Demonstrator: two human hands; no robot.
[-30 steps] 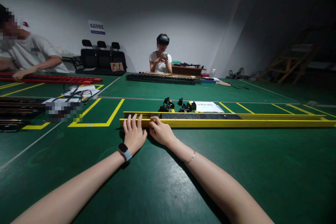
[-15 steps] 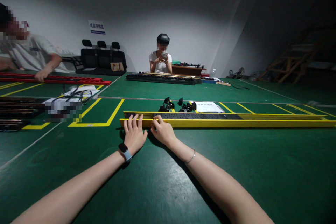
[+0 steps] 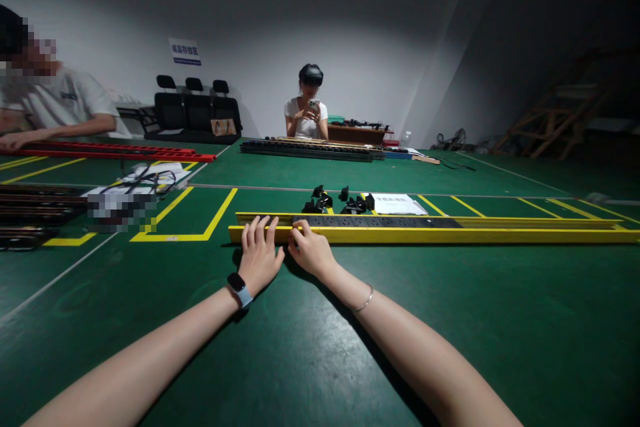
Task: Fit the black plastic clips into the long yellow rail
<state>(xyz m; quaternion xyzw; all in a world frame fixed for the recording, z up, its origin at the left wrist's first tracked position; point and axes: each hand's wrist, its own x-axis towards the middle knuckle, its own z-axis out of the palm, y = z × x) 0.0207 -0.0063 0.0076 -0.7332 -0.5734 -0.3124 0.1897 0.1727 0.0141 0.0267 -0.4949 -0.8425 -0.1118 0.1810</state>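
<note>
A long yellow channel lies across the green table, with a row of black socket modules inside it. My left hand, with a watch on its wrist, reaches over the channel's near wall near the left end. Its fingers are spread, and the fingertips rest on a black piece in the channel, mostly hidden beneath them. Just right of it, my right hand has its fingers bent over the near wall, closed on the channel beside the left end of the module row. What its fingertips touch inside is partly hidden.
Small black parts and a white paper sign lie behind the channel. Dark rails and cables are at left. One person sits by red rails; another sits across, holding a phone.
My left hand has slid slightly right along the channel, and the black piece under it has moved the same way. My right hand stays put. The person at left has drawn a hand leftward.
</note>
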